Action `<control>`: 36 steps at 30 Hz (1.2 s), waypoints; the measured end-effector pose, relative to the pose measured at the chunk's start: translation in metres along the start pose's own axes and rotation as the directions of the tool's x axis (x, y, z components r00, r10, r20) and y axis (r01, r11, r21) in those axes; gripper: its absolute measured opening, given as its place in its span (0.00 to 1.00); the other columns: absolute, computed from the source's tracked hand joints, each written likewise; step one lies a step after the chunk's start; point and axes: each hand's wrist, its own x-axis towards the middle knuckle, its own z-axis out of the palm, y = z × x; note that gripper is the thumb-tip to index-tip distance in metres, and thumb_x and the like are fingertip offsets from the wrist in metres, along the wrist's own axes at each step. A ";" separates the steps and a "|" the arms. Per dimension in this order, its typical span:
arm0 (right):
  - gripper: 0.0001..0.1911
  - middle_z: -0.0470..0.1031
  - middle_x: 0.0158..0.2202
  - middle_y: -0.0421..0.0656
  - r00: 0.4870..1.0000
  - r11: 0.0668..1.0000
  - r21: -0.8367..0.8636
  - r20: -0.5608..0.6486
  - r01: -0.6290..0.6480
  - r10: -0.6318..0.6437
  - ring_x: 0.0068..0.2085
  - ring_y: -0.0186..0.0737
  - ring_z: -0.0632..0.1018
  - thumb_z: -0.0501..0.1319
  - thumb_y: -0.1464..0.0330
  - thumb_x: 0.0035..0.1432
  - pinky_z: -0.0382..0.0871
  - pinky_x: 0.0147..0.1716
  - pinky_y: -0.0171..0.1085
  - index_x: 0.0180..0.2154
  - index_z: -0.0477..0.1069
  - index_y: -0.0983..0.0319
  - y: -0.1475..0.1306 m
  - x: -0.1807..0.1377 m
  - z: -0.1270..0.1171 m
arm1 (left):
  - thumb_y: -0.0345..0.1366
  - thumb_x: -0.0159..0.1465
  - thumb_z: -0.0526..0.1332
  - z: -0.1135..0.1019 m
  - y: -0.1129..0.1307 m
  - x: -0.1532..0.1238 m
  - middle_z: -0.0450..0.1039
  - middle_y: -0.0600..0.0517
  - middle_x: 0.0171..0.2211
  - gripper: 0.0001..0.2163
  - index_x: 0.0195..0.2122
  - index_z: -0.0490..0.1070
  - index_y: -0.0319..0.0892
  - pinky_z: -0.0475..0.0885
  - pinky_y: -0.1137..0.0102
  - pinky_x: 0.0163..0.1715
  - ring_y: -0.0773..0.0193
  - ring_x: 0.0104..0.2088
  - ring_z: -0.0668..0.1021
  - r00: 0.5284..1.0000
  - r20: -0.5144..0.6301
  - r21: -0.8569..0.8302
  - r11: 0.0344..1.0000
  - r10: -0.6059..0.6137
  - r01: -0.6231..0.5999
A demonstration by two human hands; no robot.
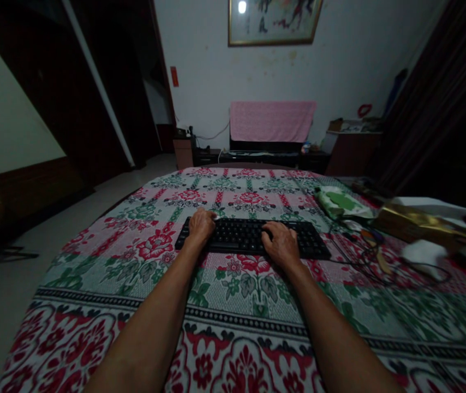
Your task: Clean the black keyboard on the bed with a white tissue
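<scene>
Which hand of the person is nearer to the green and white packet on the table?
The right. The right hand is over the keyboard's right part, with the packet beyond it to the right; the left hand is at the keyboard's left end, farther away.

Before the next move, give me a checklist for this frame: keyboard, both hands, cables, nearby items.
1. Keyboard lying on the patterned tablecloth: ok.
2. Left hand at the keyboard's left end: ok.
3. Right hand at the right part of the keyboard: ok.
4. Cables laid out tidily: not ok, they lie in loose loops to the keyboard's right.
5. Green-and-white packet apart from the keyboard: ok, it lies beyond it to the right.
6. Small white thing by the left fingertips identified: cannot tell, too small to make out.
</scene>
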 end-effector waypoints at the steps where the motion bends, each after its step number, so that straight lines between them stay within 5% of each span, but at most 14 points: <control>1: 0.11 0.75 0.48 0.45 1.000 1.000 0.000 0.000 -0.003 0.003 0.50 0.43 0.70 0.54 0.68 0.56 0.55 0.49 0.45 0.39 0.73 0.59 0.000 0.000 0.000 | 0.30 0.61 0.50 -0.002 0.001 -0.001 0.72 0.45 0.43 0.18 0.46 0.76 0.48 0.68 0.68 0.45 0.59 0.44 0.75 1.000 0.011 0.003 1.000 0.017 -0.017; 12: 0.11 0.75 0.47 0.45 1.000 1.000 0.018 -0.003 0.003 -0.003 0.50 0.44 0.71 0.54 0.69 0.55 0.56 0.48 0.45 0.38 0.73 0.59 -0.001 0.000 -0.002 | 0.34 0.59 0.56 -0.025 0.009 -0.005 0.78 0.48 0.43 0.14 0.42 0.78 0.46 0.68 0.70 0.47 0.60 0.45 0.76 0.965 0.202 -0.021 0.986 0.169 -0.168; 21: 0.11 0.75 0.47 0.45 1.000 1.000 0.010 0.004 0.003 -0.003 0.50 0.44 0.71 0.55 0.68 0.56 0.56 0.49 0.45 0.39 0.73 0.59 -0.001 0.000 -0.002 | 0.28 0.56 0.55 -0.022 0.030 -0.014 0.78 0.52 0.43 0.18 0.46 0.76 0.46 0.67 0.73 0.49 0.63 0.45 0.76 0.835 0.285 -0.125 0.882 0.471 -0.455; 30: 0.11 0.75 0.47 0.45 1.000 1.000 0.005 0.013 0.006 -0.006 0.50 0.45 0.71 0.54 0.68 0.56 0.56 0.48 0.45 0.39 0.73 0.59 0.000 0.001 -0.002 | 0.25 0.53 0.56 -0.039 0.020 -0.012 0.79 0.54 0.38 0.19 0.40 0.79 0.48 0.69 0.75 0.42 0.64 0.40 0.78 0.829 0.391 -0.088 0.913 0.400 -0.399; 36: 0.11 0.75 0.47 0.44 1.000 1.000 -0.006 0.016 0.000 0.000 0.49 0.44 0.71 0.54 0.69 0.55 0.56 0.47 0.44 0.39 0.73 0.59 -0.003 0.001 -0.004 | 0.24 0.54 0.55 -0.030 0.033 -0.017 0.79 0.54 0.42 0.19 0.42 0.78 0.48 0.67 0.76 0.47 0.65 0.44 0.77 0.774 0.339 -0.166 0.844 0.535 -0.511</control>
